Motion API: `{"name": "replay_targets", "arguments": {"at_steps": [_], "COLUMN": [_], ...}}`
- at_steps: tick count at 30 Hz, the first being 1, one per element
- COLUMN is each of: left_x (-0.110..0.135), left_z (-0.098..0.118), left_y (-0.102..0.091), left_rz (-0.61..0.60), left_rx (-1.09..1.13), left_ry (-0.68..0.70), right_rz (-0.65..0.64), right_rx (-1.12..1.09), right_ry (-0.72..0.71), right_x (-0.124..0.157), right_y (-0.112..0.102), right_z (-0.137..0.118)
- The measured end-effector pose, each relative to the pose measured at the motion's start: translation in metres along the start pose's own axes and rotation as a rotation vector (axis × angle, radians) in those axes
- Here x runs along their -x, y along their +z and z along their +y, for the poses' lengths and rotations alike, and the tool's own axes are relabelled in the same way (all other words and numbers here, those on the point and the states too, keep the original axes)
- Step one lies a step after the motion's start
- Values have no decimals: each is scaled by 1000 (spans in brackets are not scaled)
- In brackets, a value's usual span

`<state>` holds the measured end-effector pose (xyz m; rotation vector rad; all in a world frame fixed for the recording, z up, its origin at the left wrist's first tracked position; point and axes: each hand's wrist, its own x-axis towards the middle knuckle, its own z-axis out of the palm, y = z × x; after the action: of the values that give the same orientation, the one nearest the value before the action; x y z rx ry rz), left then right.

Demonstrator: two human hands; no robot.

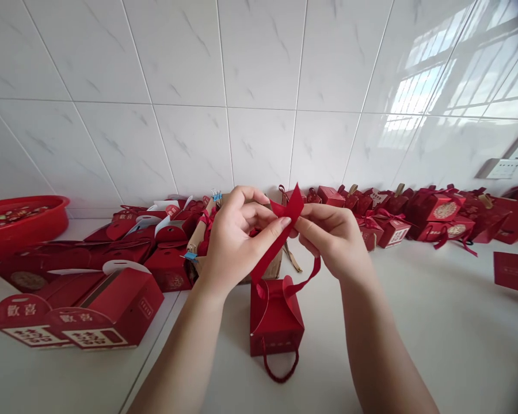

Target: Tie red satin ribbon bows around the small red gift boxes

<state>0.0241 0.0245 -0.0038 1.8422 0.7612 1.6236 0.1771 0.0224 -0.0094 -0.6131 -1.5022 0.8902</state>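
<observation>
My left hand and my right hand are raised together above the white counter, both pinching a red ribbon. The ribbon runs down from my fingers to a small red gift box that stands on the counter just below. A loop of the ribbon curls out to the right above the box top. A red cord handle hangs from the front of the box. The fingers of both hands are closed on the ribbon.
A larger red box with white labels lies on its side at the left. Flat red box blanks pile up behind it. A red basin stands far left. Several tied red boxes line the tiled wall. A flat red card lies at the right.
</observation>
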Motion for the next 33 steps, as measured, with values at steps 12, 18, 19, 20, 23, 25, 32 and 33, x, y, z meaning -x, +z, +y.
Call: {"name": "replay_targets", "arguments": {"at_steps": [12, 18, 19, 20, 23, 25, 32, 33], "left_x": [-3, -4, -4, -4, -6, -7, -5, -5], "left_z": [-6, -1, 0, 1, 3, 3, -1, -1], "left_y": [-6, -7, -7, -7, -8, -8, -3, -1], "left_rz": [26, -21, -53, -87, -122, -54, 134, 139], "left_rx": [-119, 35, 83, 125, 185, 160, 105, 105], "left_ry": [105, -16, -57, -95, -159, -144, -11, -5], "right_rz": [-63, -85, -89, -92, -95, -91, -84, -82], "right_rx": [47, -4, -30, -54, -76, -54, -5, -4], "right_ry": [23, 49, 49, 50, 62, 72, 87, 83], "right_x": [-1, -4, -4, -5, -6, -6, -5, -5], "right_y": [2, 1, 0, 0, -1, -2, -2, -2], "right_z": [1, 4, 6, 7, 9, 9, 8, 9]}}
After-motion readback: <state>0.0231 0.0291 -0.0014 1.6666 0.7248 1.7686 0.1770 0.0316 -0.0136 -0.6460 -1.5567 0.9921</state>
